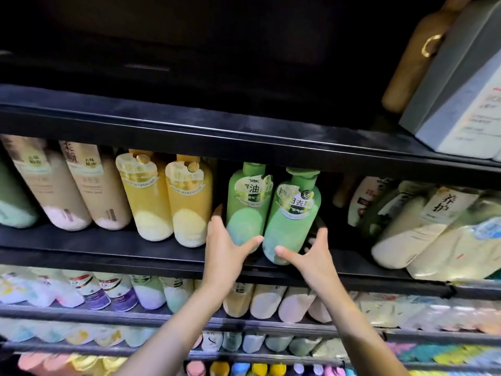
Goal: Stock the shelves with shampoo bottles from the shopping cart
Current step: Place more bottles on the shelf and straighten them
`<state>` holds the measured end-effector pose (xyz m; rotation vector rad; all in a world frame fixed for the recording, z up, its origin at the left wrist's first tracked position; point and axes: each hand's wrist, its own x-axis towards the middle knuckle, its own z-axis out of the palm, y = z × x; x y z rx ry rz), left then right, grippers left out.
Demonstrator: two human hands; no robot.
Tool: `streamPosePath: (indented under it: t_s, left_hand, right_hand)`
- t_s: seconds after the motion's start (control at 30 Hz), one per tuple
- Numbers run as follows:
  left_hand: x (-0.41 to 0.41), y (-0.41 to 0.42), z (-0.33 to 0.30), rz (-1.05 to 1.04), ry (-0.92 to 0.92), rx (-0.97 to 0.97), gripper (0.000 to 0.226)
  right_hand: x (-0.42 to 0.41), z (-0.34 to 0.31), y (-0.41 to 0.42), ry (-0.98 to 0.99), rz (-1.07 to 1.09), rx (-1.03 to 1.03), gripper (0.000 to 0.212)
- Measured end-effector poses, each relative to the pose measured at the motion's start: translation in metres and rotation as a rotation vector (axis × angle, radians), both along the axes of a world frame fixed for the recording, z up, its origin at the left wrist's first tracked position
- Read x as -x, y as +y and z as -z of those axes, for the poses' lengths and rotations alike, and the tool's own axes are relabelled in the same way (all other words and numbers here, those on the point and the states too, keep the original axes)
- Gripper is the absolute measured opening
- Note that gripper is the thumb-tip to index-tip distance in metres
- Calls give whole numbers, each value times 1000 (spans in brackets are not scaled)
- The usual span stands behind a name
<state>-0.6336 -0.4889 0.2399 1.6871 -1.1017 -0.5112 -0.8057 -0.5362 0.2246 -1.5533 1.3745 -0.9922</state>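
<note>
- My left hand (pixel 225 248) cups the left green bottle (pixel 248 204) low down, thumb across its front, the other fingers curled behind it.
- My right hand (pixel 311 256) grasps the right green bottle (pixel 292 215) near its base, thumb on the front, fingers wrapped round its right side.
- Both bottles stand on the middle shelf (pixel 108 248), touching each other, the right one tilted a bit and nearer the edge.
- Two yellow bottles (pixel 168 196) stand just to their left, white pouches (pixel 423 234) to their right.
</note>
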Motion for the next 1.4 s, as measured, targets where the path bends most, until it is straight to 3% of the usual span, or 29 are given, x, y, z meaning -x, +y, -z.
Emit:
streamPosePath:
  t_s: [0.13, 0.27, 0.4, 0.5, 0.63, 0.77, 1.03, 1.23, 1.4]
  left_hand:
    - [14, -6, 9, -108, 3, 37, 60]
    - [11, -19, 11, -89, 37, 54, 47]
    - [5, -37, 9, -28, 139, 157, 70]
    - [7, -49, 13, -41, 295, 210, 71]
    - [8, -69, 13, -1, 426, 262, 70]
    - [0, -97, 26, -38, 372, 165, 101]
    - [3, -110, 28, -157, 311, 109, 69]
    - [-3, -122, 30, -133, 254, 119, 59]
    - [-5, -126, 28, -118, 165, -34, 64]
  right_hand:
    - [-11, 7, 4, 3, 92, 110, 76]
    - [-11, 8, -13, 14, 0, 111, 55]
    - [-19, -3, -36, 77, -65, 167, 62]
    - [-30, -6, -52, 27, -47, 130, 74]
    - [-39, -4, -73, 11, -56, 110, 71]
    - [-43, -2, -89, 5, -62, 107, 69]
    - [-44, 0, -105, -6, -106, 94, 67]
    - [-46, 7, -119, -6, -120, 124, 71]
    - [-46, 8, -127, 53, -121, 108, 70]
